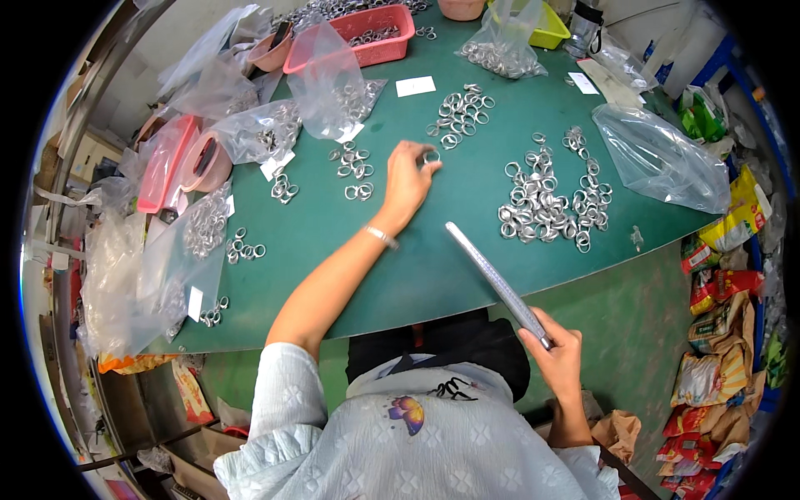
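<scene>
Over the middle of the green table, my left hand (pixel 407 182) pinches a silver ring (pixel 432 157) between thumb and fingers. My right hand (pixel 557 348) is wrapped around the thick end of a ring mandrel (pixel 498 285), a tapered metal stick with fine markings. Its thin tip points up and left, with no ring on it. A large heap of silver rings (pixel 542 208) lies to the right of the tip. Beyond my left hand is a looser ring pile (pixel 461 115). Left of it sits a small ring group (pixel 353 165).
Clear bags of rings (pixel 337 100) and smaller ring groups line the left side, with white paper slips. A pink basket (pixel 392 25) stands at the back. An empty-looking plastic bag (pixel 662 158) lies right. The table's front edge (pixel 408 327) curves before me; packets (pixel 708 379) stack at far right.
</scene>
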Demonstrator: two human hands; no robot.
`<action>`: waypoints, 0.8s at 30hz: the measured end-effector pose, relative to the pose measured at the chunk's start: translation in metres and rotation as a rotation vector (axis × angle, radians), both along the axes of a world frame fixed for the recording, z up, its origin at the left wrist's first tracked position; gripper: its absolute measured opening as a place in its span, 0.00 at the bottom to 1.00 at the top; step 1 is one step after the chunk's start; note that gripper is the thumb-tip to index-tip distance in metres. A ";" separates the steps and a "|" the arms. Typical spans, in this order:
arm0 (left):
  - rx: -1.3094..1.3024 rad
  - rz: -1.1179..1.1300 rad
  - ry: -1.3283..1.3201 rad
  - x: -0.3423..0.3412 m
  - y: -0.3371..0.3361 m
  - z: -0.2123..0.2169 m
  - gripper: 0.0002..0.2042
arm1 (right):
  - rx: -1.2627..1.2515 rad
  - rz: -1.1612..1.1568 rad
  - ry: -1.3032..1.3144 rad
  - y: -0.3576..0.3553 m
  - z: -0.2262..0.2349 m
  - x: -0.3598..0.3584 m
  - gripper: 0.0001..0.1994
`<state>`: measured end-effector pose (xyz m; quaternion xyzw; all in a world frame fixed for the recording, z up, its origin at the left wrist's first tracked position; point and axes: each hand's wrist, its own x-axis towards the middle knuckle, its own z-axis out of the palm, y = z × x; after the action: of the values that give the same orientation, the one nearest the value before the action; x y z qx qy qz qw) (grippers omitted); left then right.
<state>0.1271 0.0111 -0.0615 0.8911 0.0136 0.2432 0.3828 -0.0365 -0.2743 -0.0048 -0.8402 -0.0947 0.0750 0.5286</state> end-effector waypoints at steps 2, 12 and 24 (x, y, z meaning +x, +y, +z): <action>0.104 0.071 -0.022 0.028 0.002 -0.009 0.14 | 0.013 -0.033 -0.001 -0.003 0.001 0.001 0.14; 0.090 -0.161 -0.133 -0.001 -0.058 0.010 0.14 | 0.158 -0.313 0.022 -0.032 -0.015 0.010 0.15; -0.012 -0.061 -0.167 0.033 -0.066 0.010 0.13 | 0.277 -0.463 0.045 -0.046 -0.042 0.018 0.17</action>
<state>0.1606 -0.0553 -0.0512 0.8655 -0.0442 0.3045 0.3953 -0.0186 -0.3208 -0.0465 -0.7573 0.1024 -0.0432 0.6436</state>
